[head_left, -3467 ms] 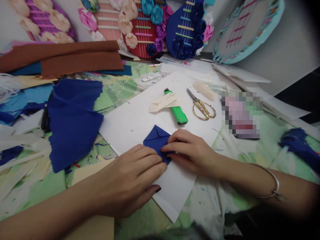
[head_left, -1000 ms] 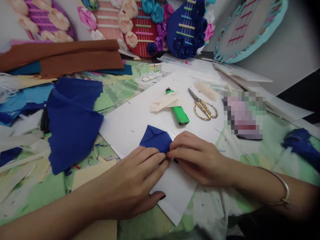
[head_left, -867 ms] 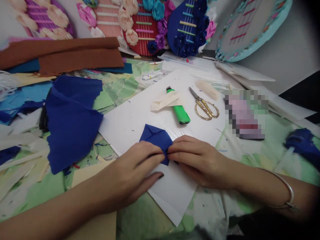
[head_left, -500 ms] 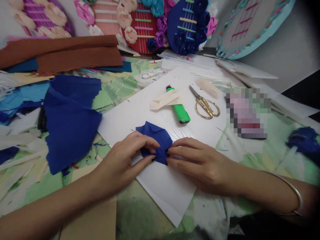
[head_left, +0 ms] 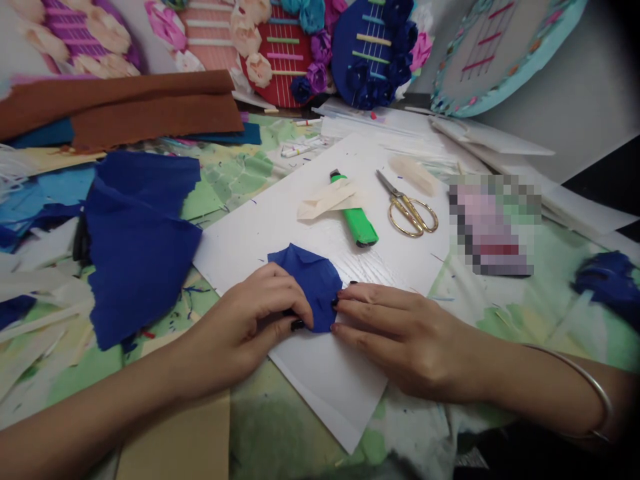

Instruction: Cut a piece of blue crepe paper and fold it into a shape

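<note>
A small piece of blue crepe paper (head_left: pixel 316 283) lies on a white sheet (head_left: pixel 240 233), its upper edge slightly raised. My left hand (head_left: pixel 260 303) pinches the lower left edge of the piece between thumb and fingers. At its right edge, my right hand (head_left: pixel 400 330) has its fingertips drawn together, gripping the paper's border. Beyond the piece, a green utility knife (head_left: pixel 361 225) rests on the sheet with cream paper strips (head_left: pixel 327 200) across it. Scissors with gold handles (head_left: pixel 407 207) lie to its right, closed.
A large blue crepe sheet (head_left: pixel 140 247) lies on the left among paper scraps. Brown crepe (head_left: pixel 155 110) is folded behind it. Decorated round boards, one being blue (head_left: pixel 357 50), lean at the back. A pixelated object (head_left: pixel 493 230) and a blue paper flower (head_left: pixel 607 283) are on the right.
My left fingers have moved slightly down and left and closed on the paper's lower left edge. My right hand has shifted a little downward along the right edge.
</note>
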Available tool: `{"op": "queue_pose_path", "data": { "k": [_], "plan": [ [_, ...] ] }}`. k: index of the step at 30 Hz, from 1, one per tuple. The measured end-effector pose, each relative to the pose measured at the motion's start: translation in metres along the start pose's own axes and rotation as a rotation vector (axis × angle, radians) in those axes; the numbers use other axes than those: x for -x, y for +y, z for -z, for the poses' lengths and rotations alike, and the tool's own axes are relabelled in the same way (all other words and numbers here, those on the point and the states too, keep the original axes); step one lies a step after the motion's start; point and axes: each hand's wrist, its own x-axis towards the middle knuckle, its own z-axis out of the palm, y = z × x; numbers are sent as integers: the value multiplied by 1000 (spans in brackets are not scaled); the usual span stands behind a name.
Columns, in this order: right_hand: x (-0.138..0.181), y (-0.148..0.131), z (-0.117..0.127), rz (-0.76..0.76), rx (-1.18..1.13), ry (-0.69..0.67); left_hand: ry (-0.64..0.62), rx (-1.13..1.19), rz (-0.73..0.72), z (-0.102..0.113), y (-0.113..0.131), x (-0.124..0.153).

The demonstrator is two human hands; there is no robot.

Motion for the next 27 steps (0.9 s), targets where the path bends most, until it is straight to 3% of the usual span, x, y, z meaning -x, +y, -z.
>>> {"op": "queue_pose_path", "data": {
  "k": [10,16,27],
  "plan": [
    [0,-5,1,-34,44,9,191,-137,108,-13,-5,-2],
    [-6,-7,3,-96,-5,35,206,-162,117,-13,-4,-3],
    [-4,-4,-1,-8,8,38,203,-182,101,-15,-3,-3]
  ]
}}
